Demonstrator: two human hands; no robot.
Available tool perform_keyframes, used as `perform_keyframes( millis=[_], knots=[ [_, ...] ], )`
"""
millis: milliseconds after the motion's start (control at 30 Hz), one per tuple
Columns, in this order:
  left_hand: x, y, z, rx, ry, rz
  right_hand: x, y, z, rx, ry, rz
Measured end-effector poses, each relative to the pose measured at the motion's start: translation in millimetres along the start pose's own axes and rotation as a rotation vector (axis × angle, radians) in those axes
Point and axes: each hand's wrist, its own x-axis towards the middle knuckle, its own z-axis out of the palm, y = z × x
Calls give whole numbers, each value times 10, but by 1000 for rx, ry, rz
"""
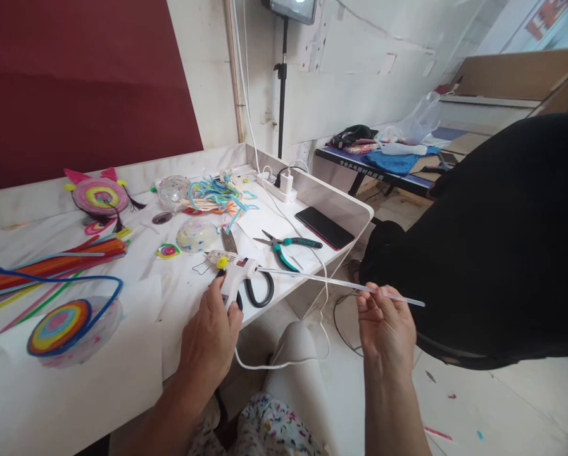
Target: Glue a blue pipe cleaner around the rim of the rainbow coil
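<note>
My left hand (217, 323) grips a white hot glue gun (240, 273) by its handle, nozzle pointing left over the table. A long clear glue stick (324, 278) reaches from the gun's back end out to the right. My right hand (385, 316) pinches that stick near its far end, beyond the table edge. Black-handled scissors (259, 294) lie partly under the gun. Pliers with green and black handles (284, 246) rest just behind them. At the left, a coiled disc of coloured pipe cleaners (60, 326) sits on a clear plastic dome, with a blue strand trailing off it.
Bundled pipe cleaners (88, 253), a tangled heap of cut pieces (221, 193), a clear dome (197, 234) and a finished round ornament (98, 195) are on the table (126, 392). A phone (324, 227) and power strip (278, 187) lie right. The gun's white cable (284, 366) loops over my knee.
</note>
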Motion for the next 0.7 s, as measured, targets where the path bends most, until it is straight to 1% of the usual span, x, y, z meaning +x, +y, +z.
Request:
perform_keyframes(
  millis=[200, 367, 467, 600, 700],
  knots=[
    [-29, -5, -15, -22, -15, -27, -45, -7, 26, -7, -5, -16],
    [-54, -82, 55, -63, 60, -13, -83, -6, 22, -14, -28, -43],
    [-54, -109, 76, -80, 88, -11, -138, -17, 11, -32, -61, -97],
    [-46, -118, 67, -52, 79, -41, -262, -52, 2, -67, -113, -190],
    [-41, -134, 70, -23, 113, -51, -373, -89, 12, -92, -129, -233]
  ],
)
